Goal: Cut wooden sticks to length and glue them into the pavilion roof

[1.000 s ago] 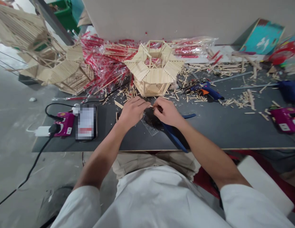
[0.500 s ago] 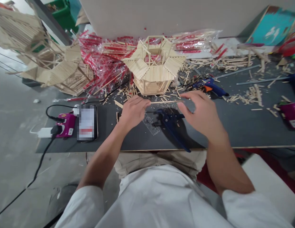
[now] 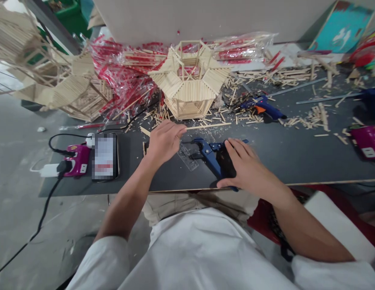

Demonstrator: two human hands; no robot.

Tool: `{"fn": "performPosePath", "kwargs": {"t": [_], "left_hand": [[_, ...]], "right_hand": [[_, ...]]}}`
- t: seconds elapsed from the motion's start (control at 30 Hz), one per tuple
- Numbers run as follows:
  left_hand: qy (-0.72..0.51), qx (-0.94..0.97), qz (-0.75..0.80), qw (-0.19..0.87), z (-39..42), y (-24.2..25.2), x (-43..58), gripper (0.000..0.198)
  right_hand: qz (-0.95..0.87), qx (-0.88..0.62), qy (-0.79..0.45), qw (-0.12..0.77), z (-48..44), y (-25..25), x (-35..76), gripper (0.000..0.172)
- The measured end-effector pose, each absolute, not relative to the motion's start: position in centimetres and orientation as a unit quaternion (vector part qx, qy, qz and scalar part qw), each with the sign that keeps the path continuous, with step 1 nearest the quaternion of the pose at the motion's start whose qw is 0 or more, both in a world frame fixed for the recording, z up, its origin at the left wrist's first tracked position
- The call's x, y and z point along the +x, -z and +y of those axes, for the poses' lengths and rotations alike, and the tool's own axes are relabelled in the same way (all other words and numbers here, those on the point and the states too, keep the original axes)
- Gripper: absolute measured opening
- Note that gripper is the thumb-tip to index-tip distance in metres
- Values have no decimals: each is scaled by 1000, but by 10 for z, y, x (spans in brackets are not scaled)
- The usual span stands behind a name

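Pinched in my left hand (image 3: 166, 141) is one end of a thin wooden stick (image 3: 210, 126), which points right, in front of a small octagonal-looking stick pavilion (image 3: 191, 90). My right hand (image 3: 242, 165) is at the dark blue cutter-like tool (image 3: 212, 160) on the table, thumb near its handle end and fingers spread over its right side, not wrapped round it. Beneath the tool's head and to its left lies a clear plastic piece (image 3: 189, 158).
A phone (image 3: 105, 157) and a purple power socket (image 3: 79, 160) lie at the left. Behind are red-and-clear wrappers (image 3: 123, 76), a larger stick model (image 3: 75, 90) and a blue glue gun (image 3: 267, 108). Stick scraps (image 3: 320, 117) litter the back and right.
My right hand has let go of the stick's right end and moved down to the blue tool. My left hand still holds the stick. The view has shifted slightly.
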State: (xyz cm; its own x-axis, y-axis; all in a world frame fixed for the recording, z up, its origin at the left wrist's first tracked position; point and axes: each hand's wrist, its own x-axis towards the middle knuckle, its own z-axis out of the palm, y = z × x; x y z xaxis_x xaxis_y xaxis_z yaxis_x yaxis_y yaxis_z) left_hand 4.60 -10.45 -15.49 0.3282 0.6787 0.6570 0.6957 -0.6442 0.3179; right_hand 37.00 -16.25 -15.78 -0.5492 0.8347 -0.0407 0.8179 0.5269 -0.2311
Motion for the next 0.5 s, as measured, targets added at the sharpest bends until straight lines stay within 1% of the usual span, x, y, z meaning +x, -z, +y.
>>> {"fn": "performPosePath", "kwargs": {"t": [0.03,0.2,0.27,0.37,0.4,0.43,0.5], "left_hand": [[401,-814,-420,11,-105,155,46,24],[410,-816,-407,15,-106,154,47,19],[418,-816,-398,22,-106,153,48,17],[437,-812,-384,41,-107,151,49,14],[443,-811,-380,49,-107,150,50,13],[448,-809,-376,58,-108,149,50,12],[455,-805,-372,80,-108,147,51,11]], "right_hand": [[-874,-474,-103,32,-163,159,369,131],[-877,-472,-90,24,-163,154,364,104],[-879,-466,-95,27,-162,151,364,99],[-876,-470,-107,34,-159,150,364,98],[-874,-471,-114,40,-158,149,364,95],[-873,-470,-123,51,-157,147,363,88],[-873,-459,-138,93,-155,140,358,69]]}}
